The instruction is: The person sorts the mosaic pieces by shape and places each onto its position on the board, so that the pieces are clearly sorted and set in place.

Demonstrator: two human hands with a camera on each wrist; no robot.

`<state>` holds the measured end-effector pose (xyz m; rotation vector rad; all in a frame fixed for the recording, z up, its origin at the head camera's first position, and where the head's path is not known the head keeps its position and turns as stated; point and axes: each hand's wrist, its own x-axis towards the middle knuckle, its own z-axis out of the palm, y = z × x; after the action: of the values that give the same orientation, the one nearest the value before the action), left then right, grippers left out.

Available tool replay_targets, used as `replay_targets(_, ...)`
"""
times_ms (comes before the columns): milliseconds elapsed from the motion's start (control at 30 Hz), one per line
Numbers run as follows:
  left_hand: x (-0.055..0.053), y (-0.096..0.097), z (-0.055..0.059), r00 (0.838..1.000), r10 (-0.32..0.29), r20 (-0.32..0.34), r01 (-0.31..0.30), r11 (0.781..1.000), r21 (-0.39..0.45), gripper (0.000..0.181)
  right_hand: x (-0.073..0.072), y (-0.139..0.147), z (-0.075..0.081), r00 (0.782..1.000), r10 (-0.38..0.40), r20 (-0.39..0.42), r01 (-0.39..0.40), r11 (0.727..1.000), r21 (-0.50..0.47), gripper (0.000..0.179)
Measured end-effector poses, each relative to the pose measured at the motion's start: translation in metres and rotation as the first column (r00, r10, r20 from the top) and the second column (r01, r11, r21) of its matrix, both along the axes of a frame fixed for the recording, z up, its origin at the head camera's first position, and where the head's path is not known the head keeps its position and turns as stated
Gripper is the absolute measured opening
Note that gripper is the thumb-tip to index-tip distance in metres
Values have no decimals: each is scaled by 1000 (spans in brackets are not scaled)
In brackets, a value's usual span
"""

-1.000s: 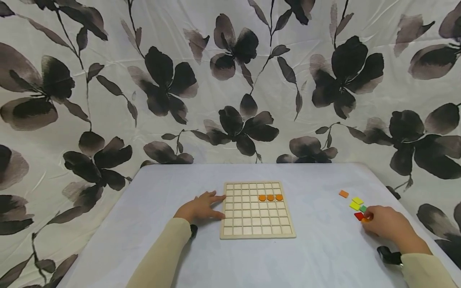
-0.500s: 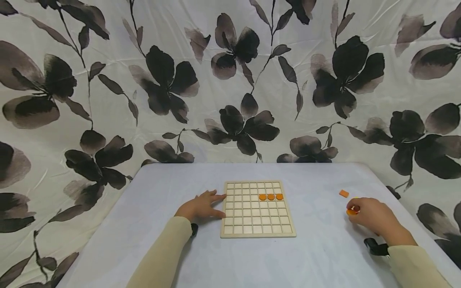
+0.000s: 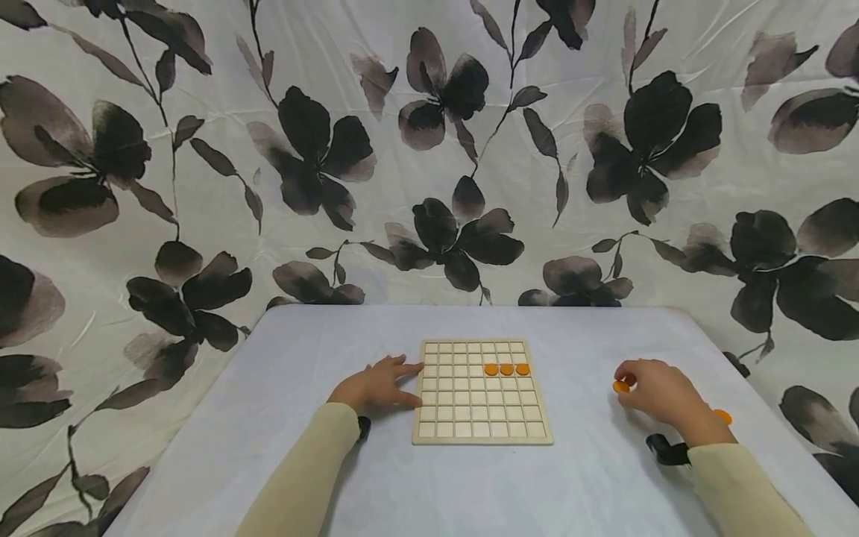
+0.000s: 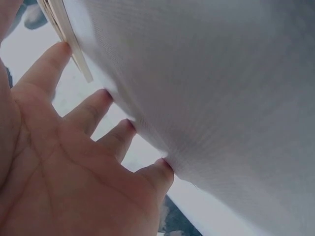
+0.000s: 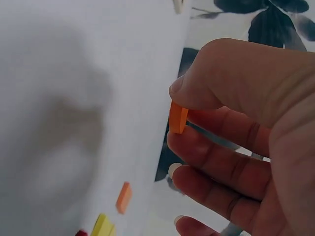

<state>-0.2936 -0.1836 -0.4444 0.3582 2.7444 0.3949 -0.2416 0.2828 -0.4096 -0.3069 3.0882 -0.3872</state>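
A pale wooden grid board (image 3: 483, 441) lies on the white table, three orange discs (image 3: 506, 370) side by side in one upper row. At its left edge is my left hand (image 3: 376, 385), fingers spread, index finger and thumb touching the rim. The left wrist view shows a fingertip against the board's edge (image 4: 75, 49). To the right of the board, my right hand (image 3: 661, 391) pinches another orange disc (image 3: 621, 387) between thumb and fingers. Seen in the right wrist view, the pinched disc (image 5: 178, 118) is held edge-on, above the tabletop.
An orange disc (image 3: 722, 416) lies just beyond the right wrist. The right wrist view shows a small orange tile (image 5: 124, 197), a yellow piece (image 5: 102, 227) and a bit of red (image 5: 81, 233) on the table. A floral curtain (image 3: 456, 246) hangs behind the table.
My right hand has picked up an orange disc from the coloured pieces at the right and carried it left toward the board. The left hand stays at the board's edge.
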Motion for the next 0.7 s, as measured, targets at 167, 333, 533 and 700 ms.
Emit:
replay_targets(167,-1,0,0,1000,-6,-5,6,1000,7,81,-8,-15,5,1000,20,6,-20,1000,1,27)
replay_targets(333,0,0,1,1000,-8,-5,8,1000,17,80,-14,-29,8,999,18,36,-17,1000,-1,27)
replay_targets(533,1,0,2,1000,-1,5,0,1000,12,80,-18,-42,8,998,7,69,-5,1000,-25,27)
replay_targets(700,3,0,3,1000,4,2,-4,1000,5,80,-21,-52,5,997,-1,77,4,999,-42,26)
